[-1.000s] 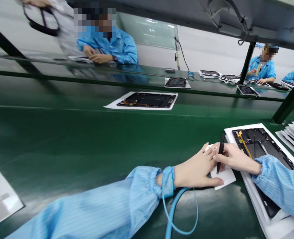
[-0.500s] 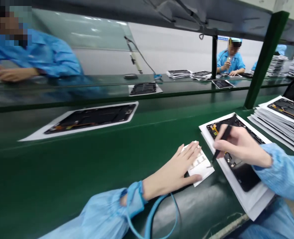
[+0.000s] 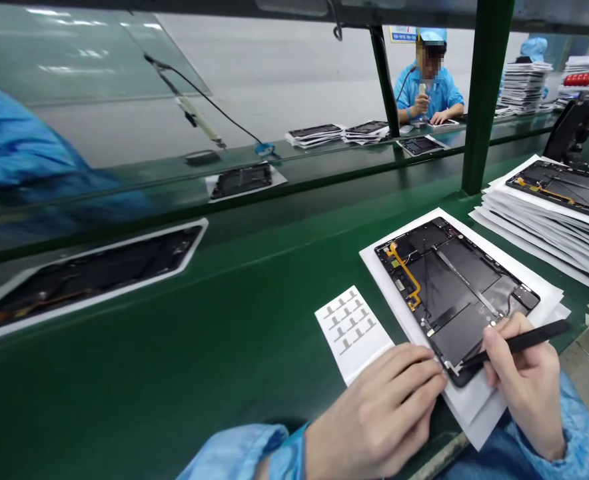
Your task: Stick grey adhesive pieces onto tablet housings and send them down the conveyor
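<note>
In my right hand [image 3: 524, 380] I pinch black tweezers [image 3: 537, 338]. Their tip meets a small silvery piece [image 3: 453, 367] at the near corner of a black tablet housing [image 3: 457, 290]. That housing lies on white paper sheets [image 3: 469, 417] and has an orange flex cable along its left side. My left hand [image 3: 379, 410] rests palm down, its bent fingertips against the housing's near left edge; its thumb is hidden. Partly beneath that hand lies a white card [image 3: 349, 327] with rows of grey T-shaped stickers.
A stack of paper sheets with another housing [image 3: 564, 187] stands at right, behind it a black stand [image 3: 569, 127]. One housing [image 3: 99, 273] lies at left on the green bench [image 3: 174, 380]. A green post [image 3: 482, 100] rises at the back. Co-workers [image 3: 429, 87] sit beyond.
The tweezers have moved from the card to the housing's near corner. My left hand has slid off most of the card to the housing's edge. The view has turned right.
</note>
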Action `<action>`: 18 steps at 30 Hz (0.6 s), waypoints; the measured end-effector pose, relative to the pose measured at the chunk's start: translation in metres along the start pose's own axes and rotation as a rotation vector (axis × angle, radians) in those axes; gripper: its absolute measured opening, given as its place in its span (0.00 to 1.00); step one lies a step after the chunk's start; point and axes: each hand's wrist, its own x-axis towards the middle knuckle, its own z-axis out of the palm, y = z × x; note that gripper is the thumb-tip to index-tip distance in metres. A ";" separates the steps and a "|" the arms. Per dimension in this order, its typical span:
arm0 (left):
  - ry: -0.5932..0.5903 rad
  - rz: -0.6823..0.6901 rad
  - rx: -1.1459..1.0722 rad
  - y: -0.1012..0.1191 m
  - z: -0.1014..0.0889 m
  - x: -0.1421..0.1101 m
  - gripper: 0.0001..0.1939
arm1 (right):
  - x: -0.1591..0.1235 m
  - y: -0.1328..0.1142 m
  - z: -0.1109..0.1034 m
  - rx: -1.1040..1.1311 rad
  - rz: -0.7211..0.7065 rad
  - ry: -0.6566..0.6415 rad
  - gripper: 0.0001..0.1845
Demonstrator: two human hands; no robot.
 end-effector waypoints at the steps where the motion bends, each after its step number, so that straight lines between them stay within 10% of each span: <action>1: -0.002 -0.003 -0.003 -0.001 0.000 0.000 0.15 | 0.000 0.001 0.000 -0.013 -0.001 -0.002 0.17; 18: -0.025 -0.012 -0.016 -0.003 -0.001 0.000 0.13 | 0.002 -0.001 0.001 -0.124 -0.084 -0.013 0.17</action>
